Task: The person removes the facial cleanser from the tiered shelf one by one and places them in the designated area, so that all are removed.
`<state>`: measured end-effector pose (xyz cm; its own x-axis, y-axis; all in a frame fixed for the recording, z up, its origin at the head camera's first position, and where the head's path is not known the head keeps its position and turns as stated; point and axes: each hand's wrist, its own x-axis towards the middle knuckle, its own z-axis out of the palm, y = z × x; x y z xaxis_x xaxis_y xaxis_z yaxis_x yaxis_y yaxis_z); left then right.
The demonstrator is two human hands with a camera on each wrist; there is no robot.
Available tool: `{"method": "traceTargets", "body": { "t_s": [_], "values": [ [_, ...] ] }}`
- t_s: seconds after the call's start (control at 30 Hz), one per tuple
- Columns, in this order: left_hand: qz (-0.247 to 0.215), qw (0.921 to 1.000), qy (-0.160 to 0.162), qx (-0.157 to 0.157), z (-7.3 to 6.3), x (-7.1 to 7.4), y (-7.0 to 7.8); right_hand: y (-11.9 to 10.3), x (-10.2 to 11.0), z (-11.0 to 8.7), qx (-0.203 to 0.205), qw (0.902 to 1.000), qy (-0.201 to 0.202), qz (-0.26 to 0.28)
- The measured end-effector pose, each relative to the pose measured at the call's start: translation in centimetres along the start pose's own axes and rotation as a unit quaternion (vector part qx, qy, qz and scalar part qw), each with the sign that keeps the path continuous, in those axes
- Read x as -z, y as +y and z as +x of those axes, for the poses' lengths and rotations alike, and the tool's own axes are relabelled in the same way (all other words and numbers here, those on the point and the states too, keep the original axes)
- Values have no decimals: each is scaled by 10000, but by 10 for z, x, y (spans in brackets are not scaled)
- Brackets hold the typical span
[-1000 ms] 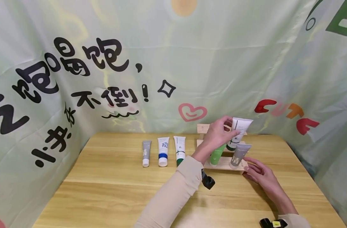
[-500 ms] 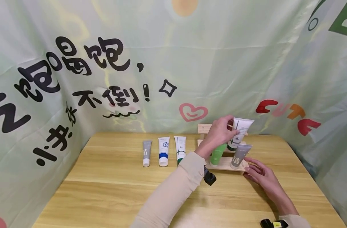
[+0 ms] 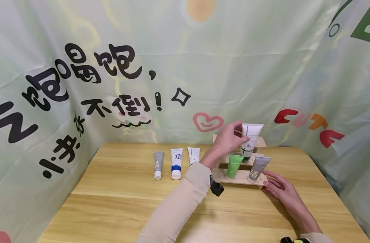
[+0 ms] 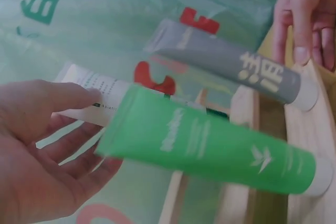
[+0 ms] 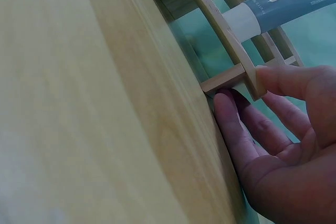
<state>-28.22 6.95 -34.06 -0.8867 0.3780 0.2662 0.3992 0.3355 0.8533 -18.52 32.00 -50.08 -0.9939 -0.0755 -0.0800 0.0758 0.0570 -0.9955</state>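
Note:
My left hand (image 3: 227, 140) pinches a white tube (image 3: 252, 138) with a dark green cap near its upper end. The tube is upright, cap down, at the middle step of a small wooden stepped stand (image 3: 222, 175); whether the cap touches the step I cannot tell. On the front step stand a green tube (image 3: 234, 165) and a grey tube (image 3: 259, 167), both caps down. With thumb on the board and fingers below, my right hand (image 5: 294, 124) grips the stand's front right corner, beside the grey tube.
Left of the stand, a small grey tube (image 3: 158, 165), a white tube with a blue band (image 3: 176, 162) and another white tube (image 3: 194, 155) lie on the wooden table (image 3: 112, 202). My left forearm partly covers the last one. A printed curtain (image 3: 248, 67) hangs behind.
My left hand has shifted the white tube left along the stand, and the green tube shows in full. My right hand keeps its place at the corner. The head view has shifted slightly.

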Motion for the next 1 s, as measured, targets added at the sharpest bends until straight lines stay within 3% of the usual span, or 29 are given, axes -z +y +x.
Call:
{"method": "traceTargets", "body": {
  "t_s": [0.2, 0.4, 0.73, 1.0],
  "values": [
    [-344, 9971, 567, -375, -5, 24, -3, 0, 2, 1, 102, 9999, -38, -4],
    [-1263, 9859, 1004, -454, -20, 38, -7, 1, 1, -2, 182, 9998, -97, 12],
    [-2104, 9639, 1603, -294, -63, 57, -24, 1, 0, -1, 258, 9996, -107, -87],
    [-2261, 9581, 1754, -109, -95, 65, -36, 1, 0, -2, 194, 9998, -47, -52]
  ]
}}
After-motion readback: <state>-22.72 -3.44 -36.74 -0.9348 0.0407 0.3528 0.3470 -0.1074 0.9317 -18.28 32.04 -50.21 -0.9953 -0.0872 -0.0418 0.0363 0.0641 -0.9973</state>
